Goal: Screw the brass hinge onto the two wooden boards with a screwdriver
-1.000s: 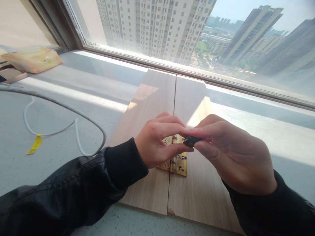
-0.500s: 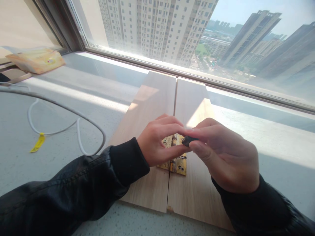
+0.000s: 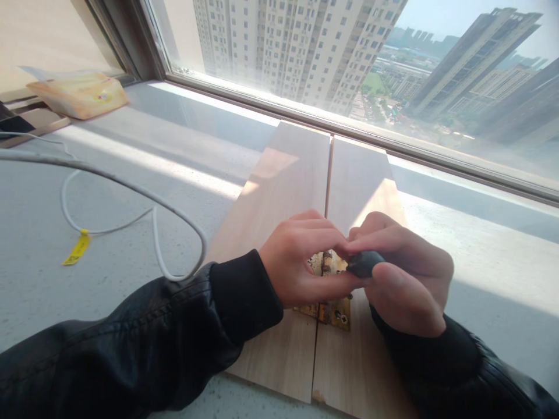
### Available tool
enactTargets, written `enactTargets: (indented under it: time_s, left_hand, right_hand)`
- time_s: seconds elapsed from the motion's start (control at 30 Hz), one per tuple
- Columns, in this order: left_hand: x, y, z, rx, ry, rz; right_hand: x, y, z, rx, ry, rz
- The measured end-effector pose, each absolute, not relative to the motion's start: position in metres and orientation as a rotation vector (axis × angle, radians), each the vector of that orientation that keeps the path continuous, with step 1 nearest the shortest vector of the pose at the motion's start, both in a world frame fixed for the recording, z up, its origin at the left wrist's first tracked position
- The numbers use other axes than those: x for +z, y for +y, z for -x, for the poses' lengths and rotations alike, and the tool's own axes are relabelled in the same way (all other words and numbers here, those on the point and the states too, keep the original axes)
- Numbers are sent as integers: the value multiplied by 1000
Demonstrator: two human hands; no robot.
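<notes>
Both hands meet low over the middle of two pale boards [image 3: 288,192] that lie side by side on the grey bench [image 3: 131,174], their long edges touching along a dark seam. The left hand [image 3: 305,262] comes in from the lower left in a black sleeve, wrist nearly level, knuckles up, its fingers [image 3: 325,238] curled forward and down with the thumb stretched below them toward the right hand; the fingers are narrow, pinched close at the tips, and whether they press on anything cannot be told. The right hand [image 3: 406,285] reaches in from the lower right, also in a black sleeve, bent at the wrist so the back of the hand faces up, its fingers closed with the thumb on top around a small dark knob [image 3: 364,263], seemingly the head of a short tool whose tip is hidden. Beneath and between the two hands lies a worn brass hinge [image 3: 332,305], flat across the seam, one leaf on each board, with a screw head showing at its near right corner. To the left a white cable [image 3: 131,189] loops over the bench with a yellow tag [image 3: 77,251], and a yellow packet [image 3: 78,93] lies far left by the window frame.
</notes>
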State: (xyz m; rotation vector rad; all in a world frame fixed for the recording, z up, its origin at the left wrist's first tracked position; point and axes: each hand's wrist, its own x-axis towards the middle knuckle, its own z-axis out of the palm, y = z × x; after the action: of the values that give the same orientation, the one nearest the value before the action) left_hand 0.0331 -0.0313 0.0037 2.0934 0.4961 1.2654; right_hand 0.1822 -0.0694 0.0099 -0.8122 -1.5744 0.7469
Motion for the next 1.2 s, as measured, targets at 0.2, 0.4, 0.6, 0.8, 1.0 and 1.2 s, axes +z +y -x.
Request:
enactTargets:
  time_s: [0.2, 0.4, 0.6, 0.8, 1.0, 1.2]
  left_hand:
    - [-1, -32, -32, 1320, 457, -2093]
    - [3, -31, -33, 1293, 530, -2029]
    - [8, -32, -34, 1207, 528, -2004]
    - [8, -33, -36, 1187, 427, -2048]
    - [9, -32, -38, 1206, 334, -2139]
    - [9, -25, -40, 1164, 239, -2164]
  right_hand:
    - [3, -74, -175, 753, -1555, 750]
    - [11, -69, -181, 789, -1616, 806]
    - [24, -71, -189, 684, -1676, 854]
    - [18, -77, -190, 529, -1654, 917]
    - [8, -87, -187, 346, -1567, 967]
    - [6, -95, -181, 269, -1476, 994]
